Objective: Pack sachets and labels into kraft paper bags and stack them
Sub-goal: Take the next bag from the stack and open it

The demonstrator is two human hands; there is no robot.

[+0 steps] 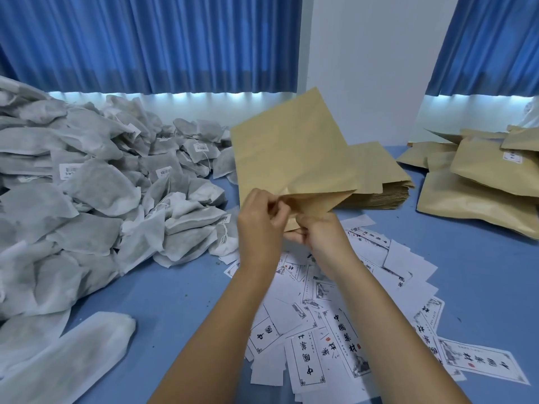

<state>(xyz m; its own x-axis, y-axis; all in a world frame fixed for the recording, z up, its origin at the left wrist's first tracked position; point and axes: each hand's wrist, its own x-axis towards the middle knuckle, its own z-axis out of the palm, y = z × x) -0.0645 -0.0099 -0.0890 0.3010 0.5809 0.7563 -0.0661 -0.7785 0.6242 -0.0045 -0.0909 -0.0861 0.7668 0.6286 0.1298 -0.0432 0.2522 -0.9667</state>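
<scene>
Both hands are pinching the near edge of a bag [291, 153] — the left hand [259, 225] is gripping one lip and the right hand [323, 234] the other, fingers curled on the paper, seemingly parting the mouth so it is gaping toward the person for filling. The bag is hanging lifted above the table [175, 301], mouth nearest the hands. Sachets [102, 185] are lying heaped at left, handy for the left hand; labels [335, 316] are lying scattered under the wrists; empty bags [379, 185] are sitting stacked just behind — filled bags [481, 188] are piling up at far right, apart from the supply.
</scene>
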